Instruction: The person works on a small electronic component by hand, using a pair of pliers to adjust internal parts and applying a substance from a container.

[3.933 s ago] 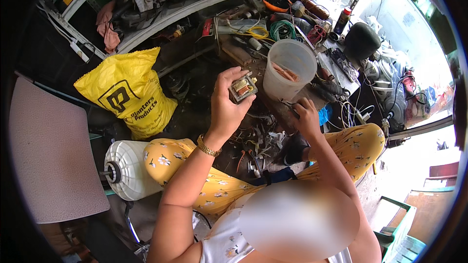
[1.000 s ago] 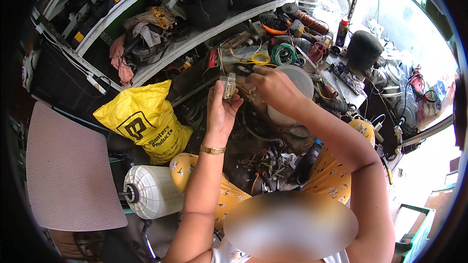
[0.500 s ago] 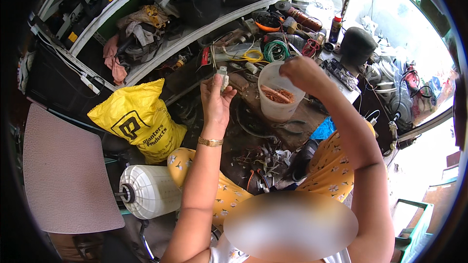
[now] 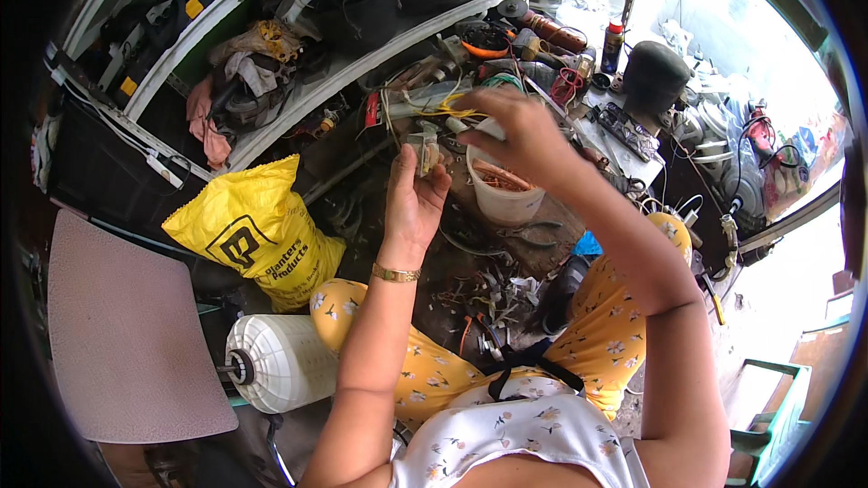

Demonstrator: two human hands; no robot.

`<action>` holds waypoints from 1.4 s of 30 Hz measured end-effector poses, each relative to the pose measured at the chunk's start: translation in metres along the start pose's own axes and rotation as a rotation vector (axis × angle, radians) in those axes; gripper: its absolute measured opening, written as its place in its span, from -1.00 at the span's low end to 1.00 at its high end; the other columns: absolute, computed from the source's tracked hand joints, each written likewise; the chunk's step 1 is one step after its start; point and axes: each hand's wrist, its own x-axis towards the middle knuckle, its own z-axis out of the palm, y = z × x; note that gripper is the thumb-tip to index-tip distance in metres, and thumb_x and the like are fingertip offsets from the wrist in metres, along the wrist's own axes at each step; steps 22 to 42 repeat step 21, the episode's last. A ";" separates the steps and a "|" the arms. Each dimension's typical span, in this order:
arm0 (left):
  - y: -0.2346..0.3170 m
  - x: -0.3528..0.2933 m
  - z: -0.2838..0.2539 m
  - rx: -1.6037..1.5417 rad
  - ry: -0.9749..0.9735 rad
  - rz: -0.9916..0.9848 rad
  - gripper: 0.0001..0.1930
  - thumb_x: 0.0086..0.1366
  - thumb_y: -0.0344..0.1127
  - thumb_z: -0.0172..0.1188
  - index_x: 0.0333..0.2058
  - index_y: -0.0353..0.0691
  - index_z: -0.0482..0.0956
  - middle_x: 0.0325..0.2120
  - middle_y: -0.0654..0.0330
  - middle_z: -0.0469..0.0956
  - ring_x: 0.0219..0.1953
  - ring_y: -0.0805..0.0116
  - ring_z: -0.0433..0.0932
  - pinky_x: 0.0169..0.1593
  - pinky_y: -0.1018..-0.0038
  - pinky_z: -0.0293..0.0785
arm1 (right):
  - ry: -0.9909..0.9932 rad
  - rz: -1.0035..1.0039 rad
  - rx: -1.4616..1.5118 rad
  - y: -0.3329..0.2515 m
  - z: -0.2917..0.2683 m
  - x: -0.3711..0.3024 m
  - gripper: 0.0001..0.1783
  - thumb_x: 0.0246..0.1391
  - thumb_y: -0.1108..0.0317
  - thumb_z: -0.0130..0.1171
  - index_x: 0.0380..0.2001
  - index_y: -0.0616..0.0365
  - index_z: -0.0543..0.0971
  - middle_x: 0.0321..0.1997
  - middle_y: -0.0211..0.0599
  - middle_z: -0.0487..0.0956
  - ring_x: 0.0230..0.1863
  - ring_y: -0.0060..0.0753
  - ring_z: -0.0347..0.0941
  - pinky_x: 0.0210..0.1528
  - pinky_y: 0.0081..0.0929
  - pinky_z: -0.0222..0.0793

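My left hand (image 4: pixel 417 203) is raised in front of the bench, its fingers and thumb pinched around a small translucent plastic electrical part (image 4: pixel 423 150) whose exact kind I cannot make out. My right hand (image 4: pixel 514 126) hovers above the left rim of a translucent plastic bucket (image 4: pixel 508 206). Its thumb and fingers are apart and point toward the left hand, with nothing visible between them. Reddish copper scrap (image 4: pixel 499 177) lies inside the bucket, partly hidden by the right hand and wrist. Beside the bucket's base rest dark-handled pliers (image 4: pixel 533 237).
A yellow sack (image 4: pixel 262 230) and a white ribbed plastic drum (image 4: pixel 280 361) stand to the left. Metal and wire scraps (image 4: pixel 497 294) litter the ground between my knees. Tools and coiled wires crowd the back, near a spray can (image 4: pixel 612 47). A green crate (image 4: pixel 768 407) sits at right.
My right hand has moved left from the bucket's far right rim toward my left hand, and its fingers have spread. The left hand still holds the small part, slightly lower and further right.
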 end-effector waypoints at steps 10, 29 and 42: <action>-0.004 -0.012 0.017 0.249 -0.071 0.325 -0.56 0.23 -0.30 0.33 -0.03 -0.16 0.29 -0.23 0.30 0.49 -0.26 0.54 0.49 -0.21 0.61 0.49 | -0.150 0.263 0.217 -0.009 0.027 -0.017 -0.90 0.02 0.49 0.24 -0.36 0.28 0.59 -0.43 -0.11 0.61 -0.39 -0.19 0.57 -0.32 -0.38 0.43; -0.002 -0.017 0.025 0.474 -0.087 0.539 -0.46 0.10 -0.43 0.42 -0.05 -0.16 0.26 -0.21 0.32 0.37 -0.18 0.57 0.43 -0.02 0.58 0.44 | -0.312 0.498 0.386 -0.007 0.028 -0.018 -0.84 0.15 0.44 0.19 -0.22 0.28 0.58 -0.43 -0.29 0.62 -0.38 -0.52 0.51 -0.30 -0.48 0.40; -0.002 -0.017 0.025 0.474 -0.087 0.539 -0.46 0.10 -0.43 0.42 -0.05 -0.16 0.26 -0.21 0.32 0.37 -0.18 0.57 0.43 -0.02 0.58 0.44 | -0.312 0.498 0.386 -0.007 0.028 -0.018 -0.84 0.15 0.44 0.19 -0.22 0.28 0.58 -0.43 -0.29 0.62 -0.38 -0.52 0.51 -0.30 -0.48 0.40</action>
